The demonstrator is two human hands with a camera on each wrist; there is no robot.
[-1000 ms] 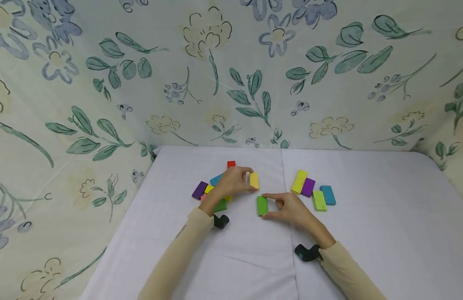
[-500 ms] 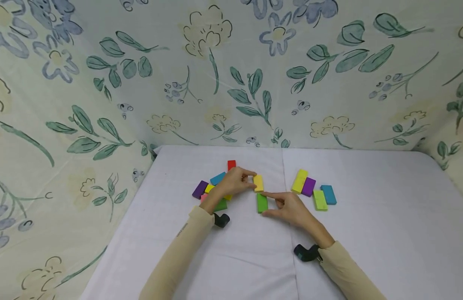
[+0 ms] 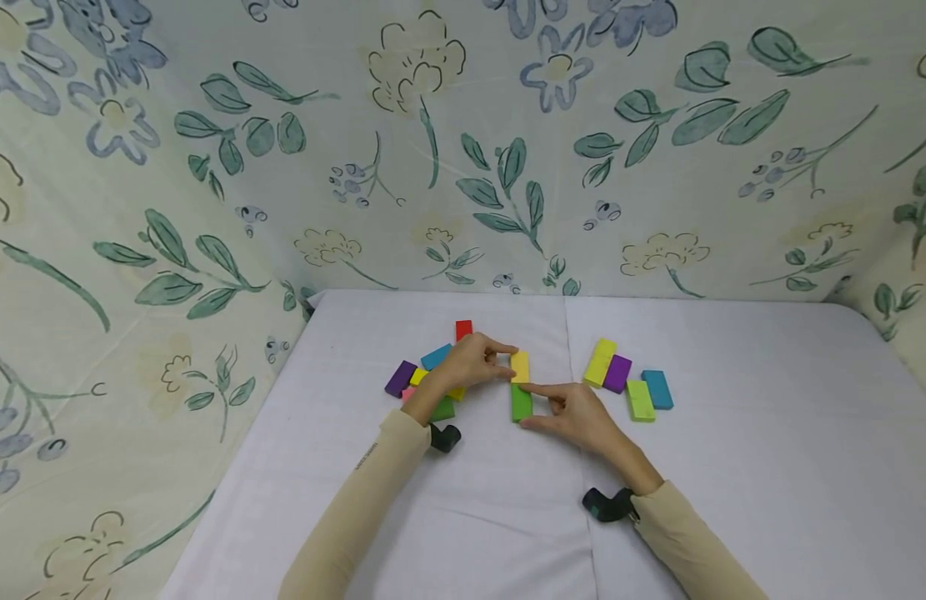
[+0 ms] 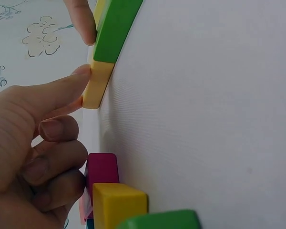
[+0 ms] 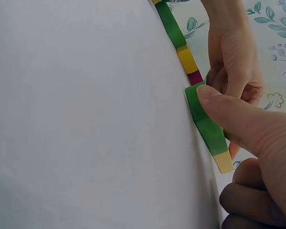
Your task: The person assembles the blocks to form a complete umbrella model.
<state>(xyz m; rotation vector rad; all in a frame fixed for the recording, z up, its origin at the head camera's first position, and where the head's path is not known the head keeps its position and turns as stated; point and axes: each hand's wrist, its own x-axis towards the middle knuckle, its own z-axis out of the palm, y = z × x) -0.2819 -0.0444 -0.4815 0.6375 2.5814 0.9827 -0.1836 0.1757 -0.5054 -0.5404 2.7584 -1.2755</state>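
Observation:
In the head view my left hand (image 3: 470,362) pinches a pale yellow block (image 3: 520,367) by its ends between thumb and fingers. Just in front of it, a green block (image 3: 521,405) lies between the thumb and forefinger of my right hand (image 3: 578,412). The two blocks touch end to end and form one line on the white cloth. From the left wrist, the yellow block (image 4: 99,86) meets the green block (image 4: 117,33) with their sides flush. The right wrist view has my right thumb pressing the near end of the green block (image 5: 209,131).
Left of the hands lies a cluster with a red block (image 3: 463,329), a blue block (image 3: 436,357), a purple block (image 3: 400,379) and a green block (image 3: 443,410), partly covered by my left arm. To the right sit a yellow block (image 3: 599,363), purple block (image 3: 618,374), lime block (image 3: 640,402) and blue block (image 3: 658,390).
My left hand has carried the yellow block to the right. My right hand has slid the green block slightly away from me, and the gap between the two blocks has closed.

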